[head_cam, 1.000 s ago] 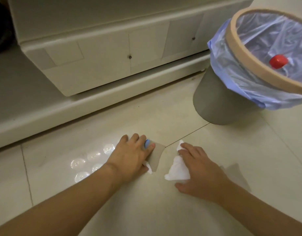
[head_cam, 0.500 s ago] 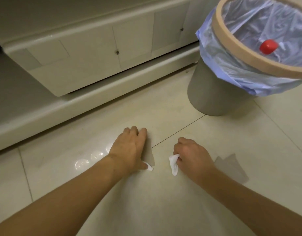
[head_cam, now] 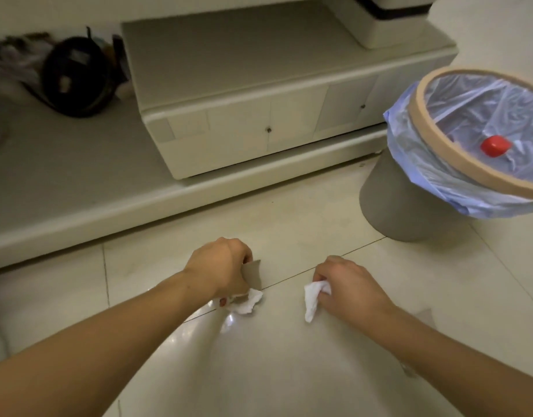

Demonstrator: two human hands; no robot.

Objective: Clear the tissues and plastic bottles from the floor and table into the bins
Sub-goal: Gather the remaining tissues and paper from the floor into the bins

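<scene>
A: The left hand (head_cam: 221,267) is curled up tight near the floor (head_cam: 289,371). A crumpled white tissue (head_cam: 247,300) sticks out from under it, and there is a bit of red and clear stuff by the wrist. I think that is a small plastic bottle, but I cannot tell for sure

B: And the right hand (head_cam: 349,288)?

A: Its fingers are curled round a second tissue (head_cam: 313,299). One end hangs down toward the floor. The two hands are near each other but do not touch

B: So what step is this?

A: I think it is the picking up step. Both hands have their bits of trash and are just off the floor tiles

B: What is farther away?

A: The bin (head_cam: 415,212) stands to the right, past the right hand. It has a blue bag (head_cam: 409,164) and a tan ring (head_cam: 421,121) on top. Inside I can see a red cap (head_cam: 495,145), so a bottle seems to be in there already

B: And behind that?

A: A low white cabinet (head_cam: 259,121) with little knobs sits on a long step. Some dark things (head_cam: 75,76) lie far back on the left, too blurry to name

B: What comes next?

A: I guess both hands must lift up and go right, over the bin's open top. Then the fingers need to let go so the tissues drop inside. The left hand has farther to go
</scene>
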